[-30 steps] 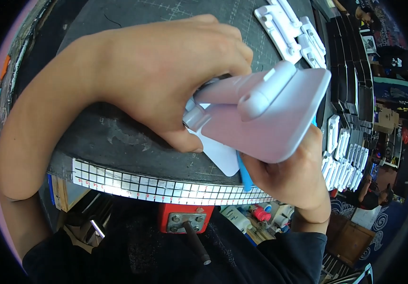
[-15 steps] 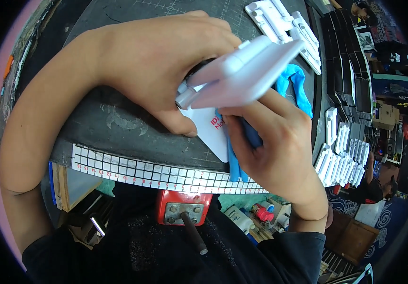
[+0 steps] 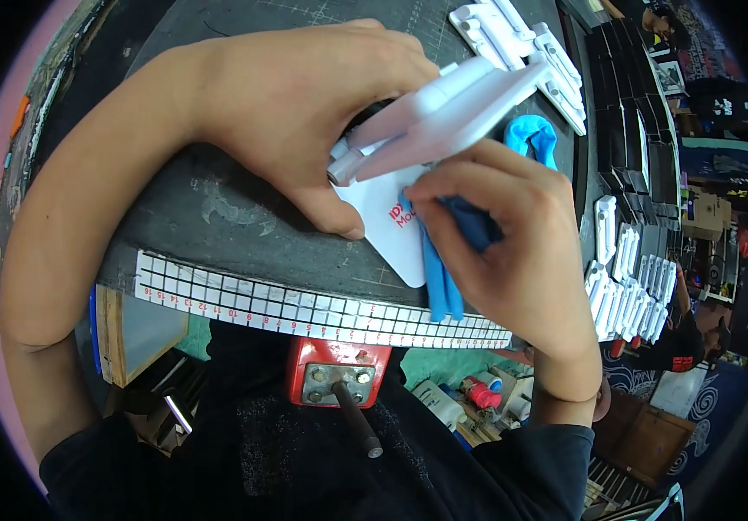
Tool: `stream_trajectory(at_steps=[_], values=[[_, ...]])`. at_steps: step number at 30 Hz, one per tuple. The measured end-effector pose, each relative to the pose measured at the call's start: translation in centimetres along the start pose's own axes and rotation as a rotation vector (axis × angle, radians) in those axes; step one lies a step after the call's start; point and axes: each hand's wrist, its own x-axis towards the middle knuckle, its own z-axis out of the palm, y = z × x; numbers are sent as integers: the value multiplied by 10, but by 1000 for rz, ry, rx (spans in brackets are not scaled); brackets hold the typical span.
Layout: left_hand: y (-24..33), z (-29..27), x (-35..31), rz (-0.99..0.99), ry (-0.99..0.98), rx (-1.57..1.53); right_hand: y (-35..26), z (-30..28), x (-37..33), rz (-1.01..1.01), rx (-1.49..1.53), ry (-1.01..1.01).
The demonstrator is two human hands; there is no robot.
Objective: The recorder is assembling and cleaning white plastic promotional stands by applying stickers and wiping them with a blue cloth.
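Note:
A white folding phone stand (image 3: 456,108) is tilted over the dark worktop (image 3: 218,213). My left hand (image 3: 304,95) is closed around its hinge side, thumb lying along the lower plate's edge. Red print (image 3: 404,215) marks that white lower plate. Beside the print, my right hand (image 3: 517,234) pinches a blue cloth (image 3: 443,286), with fingertips at the plate. Part of the cloth hangs over the ruler strip at the table's front edge. My left fingers behind the stand are mostly hidden.
More white stands (image 3: 522,48) lie at the far right of the worktop, near another blue cloth part (image 3: 530,139). Further right are rows of white stands (image 3: 626,278) and stacked black boxes (image 3: 626,113). A red metal block with a rod (image 3: 339,382) sits below the front edge.
My right fingertips and the cloth have shifted slightly up along the plate, and more red print shows. The stand's upper panel has moved a little up and left. My left hand keeps its grip.

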Motion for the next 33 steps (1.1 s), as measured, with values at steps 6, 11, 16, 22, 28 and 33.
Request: stream_trajectory(at_steps=[6,11,16,22,28,33], values=[[-1,1,-3,-25,-36,-4,-5,5,-3,-26,-127,17],[-3,4,0,9,6,12,-3,1,1,4,-73,5],[-1,5,0,-29,-10,-4,-6,5,1,-58,-181,20],[-2,6,0,21,13,20,-14,7,-5,-73,-134,12],[0,4,0,-2,-3,6,-7,8,-6,-53,-167,44],[0,0,1,-27,-50,-22,-14,9,-17,-126,-119,21]])
